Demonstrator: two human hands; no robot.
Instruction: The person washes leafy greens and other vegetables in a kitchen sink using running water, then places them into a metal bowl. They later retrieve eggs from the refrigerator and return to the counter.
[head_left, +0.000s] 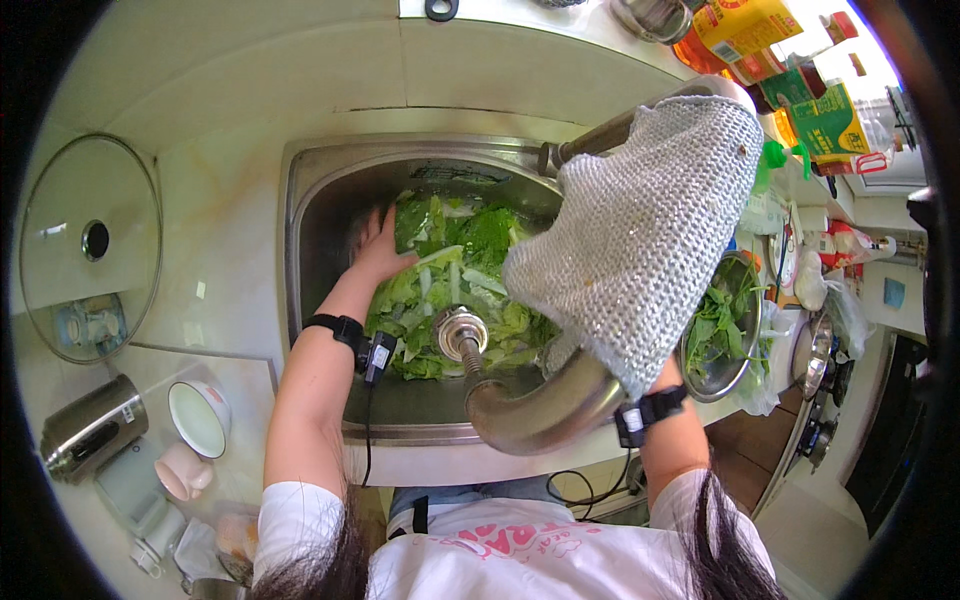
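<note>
My left hand (381, 247) reaches into the stainless steel sink (322, 150) with its fingers apart. It lies at the left edge of a heap of green leafy vegetables (457, 277), its thumb touching the leaves. The heap appears to lie in water. A curved metal faucet (540, 412) arches over the sink, its nozzle (461, 334) above the leaves. Draped over the faucet is a grey mesh-knit cloth (637, 225). My right forearm (671, 442) comes up beside the faucet, and the cloth hides nearly all of my right hand.
At right stands a metal bowl (720, 322) of leafy greens. Several oil and sauce bottles (825, 127) stand at the upper right. On the left are a glass lid (90, 247), a steel canister (94, 427), a white bowl (199, 418) and a pink mug (182, 471).
</note>
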